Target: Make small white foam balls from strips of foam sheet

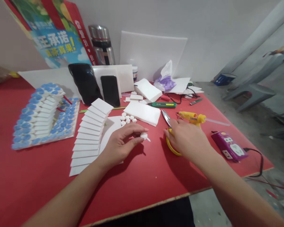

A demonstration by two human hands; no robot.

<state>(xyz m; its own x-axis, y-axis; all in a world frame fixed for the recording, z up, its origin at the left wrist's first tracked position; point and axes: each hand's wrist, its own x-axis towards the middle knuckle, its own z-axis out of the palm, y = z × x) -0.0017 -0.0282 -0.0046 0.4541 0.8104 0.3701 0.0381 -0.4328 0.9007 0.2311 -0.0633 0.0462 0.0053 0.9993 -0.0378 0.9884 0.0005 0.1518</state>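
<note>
Between the thumb and fingers of my left hand [124, 142] is a small white foam roll [144, 135] with a thin loose strip hanging from it. My right hand [186, 135] is closed over the yellow-handled scissors [174, 149], which lie on the red table with blades [165, 117] pointing away. Behind my left hand sit several more white rolls [127, 119] in a cluster. A curved staircase of white foam steps [88, 138] stands left of my left hand, on a white base sheet [110, 126].
Past my right hand lie a yellow glue gun [190, 117] and a purple power strip [229, 146]. A green cutter [163, 104] rests behind a stack of white foam pieces [143, 112]. Far left is a blue-dotted stair model [26, 126]. Two phones [110, 91] lean upright.
</note>
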